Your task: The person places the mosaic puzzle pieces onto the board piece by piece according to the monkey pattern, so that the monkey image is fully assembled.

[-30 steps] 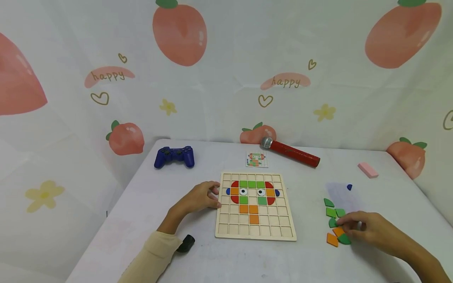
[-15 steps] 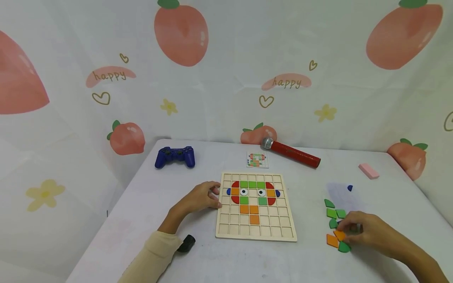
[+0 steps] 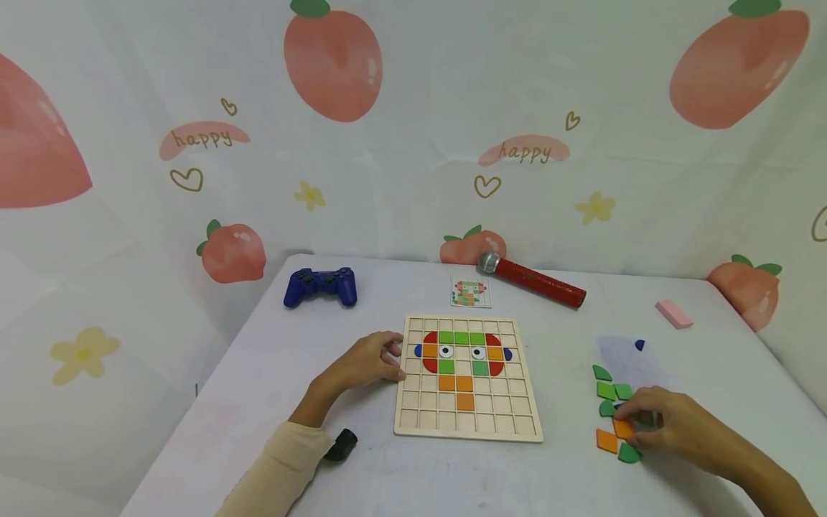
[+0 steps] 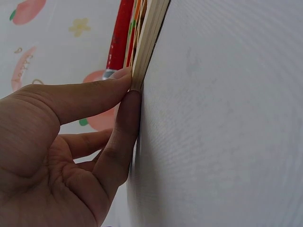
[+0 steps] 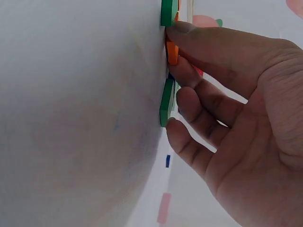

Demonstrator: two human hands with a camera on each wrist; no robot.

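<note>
A square wooden grid board (image 3: 436, 420) lies mid-table, with red, green, orange and blue tiles and two eye pieces forming a face. My left hand (image 3: 367, 361) holds the board's left edge; in the left wrist view the thumb and a finger (image 4: 127, 111) meet at its side. To the right, my right hand (image 3: 678, 425) pinches an orange tile (image 5: 173, 53) between thumb and index finger, low at the table. Around it lie a green rounded tile (image 3: 629, 453), another orange tile (image 3: 606, 441) and several green pieces (image 3: 605, 390). Part of the pile is hidden behind my fingers.
Behind the board lies a small pattern card (image 3: 471, 292) beside a red microphone (image 3: 539, 283). A blue game controller (image 3: 320, 287) sits back left, a pink block (image 3: 674, 314) back right. A blue half-round tile (image 3: 639, 345) lies beyond the pile. A black object (image 3: 342, 445) is near my left sleeve.
My right hand has shifted slightly toward me, its thumb and index finger coming onto the orange tile, which has moved slightly from the green tile. My left hand stays at the board.
</note>
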